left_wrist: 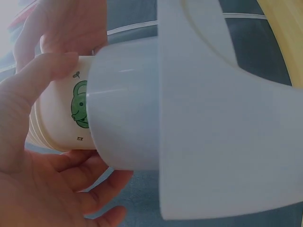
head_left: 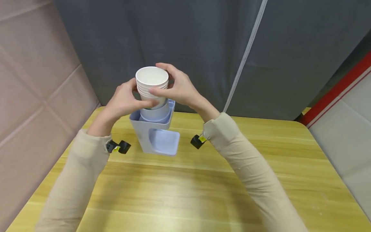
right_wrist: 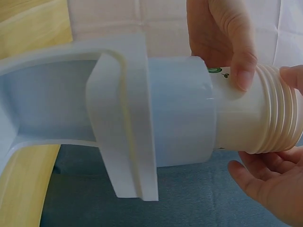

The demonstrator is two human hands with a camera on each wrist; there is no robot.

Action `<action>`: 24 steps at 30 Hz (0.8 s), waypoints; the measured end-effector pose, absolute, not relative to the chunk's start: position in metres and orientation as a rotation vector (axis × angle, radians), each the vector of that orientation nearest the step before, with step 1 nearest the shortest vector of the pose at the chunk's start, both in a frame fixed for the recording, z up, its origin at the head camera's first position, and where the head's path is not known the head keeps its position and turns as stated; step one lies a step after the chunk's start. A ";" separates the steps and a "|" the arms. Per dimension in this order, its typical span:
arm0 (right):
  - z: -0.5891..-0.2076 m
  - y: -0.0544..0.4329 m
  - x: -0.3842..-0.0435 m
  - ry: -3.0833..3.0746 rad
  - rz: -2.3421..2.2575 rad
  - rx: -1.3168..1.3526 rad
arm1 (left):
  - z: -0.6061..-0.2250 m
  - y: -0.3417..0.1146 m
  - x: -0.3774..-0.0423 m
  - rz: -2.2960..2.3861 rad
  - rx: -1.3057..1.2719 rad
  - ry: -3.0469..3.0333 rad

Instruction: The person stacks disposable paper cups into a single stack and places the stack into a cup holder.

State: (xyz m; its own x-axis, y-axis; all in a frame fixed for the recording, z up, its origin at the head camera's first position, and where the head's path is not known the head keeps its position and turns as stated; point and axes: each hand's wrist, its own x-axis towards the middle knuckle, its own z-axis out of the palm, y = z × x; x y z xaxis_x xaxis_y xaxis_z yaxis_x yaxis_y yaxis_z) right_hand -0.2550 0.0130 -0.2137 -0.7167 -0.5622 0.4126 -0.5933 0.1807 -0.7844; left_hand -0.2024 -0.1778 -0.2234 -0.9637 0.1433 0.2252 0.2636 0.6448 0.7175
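Observation:
A nested stack of white paper cups (head_left: 152, 76) stands upright, its lower end inside the round collar (head_left: 156, 115) of a pale blue plastic cup holder (head_left: 141, 133). My left hand (head_left: 121, 100) grips the stack low on its left side, thumb across the front. Higher up, my right hand (head_left: 183, 86) holds the rims from the right between thumb and fingers. A green cartoon animal (left_wrist: 80, 104) printed on a cup shows partly above the collar in the left wrist view. In the right wrist view, several stacked rims (right_wrist: 279, 109) lie beside the right fingers.
The holder stands on a yellow wood-grain table (head_left: 185, 180) near its back edge, with a flat tray (head_left: 166, 141) at its base. A dark grey curtain (head_left: 162, 35) hangs behind. Pale padded panels (head_left: 34, 96) line the left side.

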 end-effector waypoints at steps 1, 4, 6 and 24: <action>-0.215 0.012 -0.255 -2.397 1.606 1.173 | -0.225 -0.179 -0.203 -1.203 -0.332 -2.720; -0.220 0.010 -0.255 -2.420 1.595 1.174 | -0.230 -0.181 -0.202 -1.162 -0.315 -2.744; -0.222 0.009 -0.254 -2.435 1.588 1.172 | -0.233 -0.182 -0.202 -1.151 -0.304 -2.754; -0.229 0.010 -0.251 -2.512 1.471 1.147 | -0.242 -0.177 -0.198 -1.101 -0.302 -2.720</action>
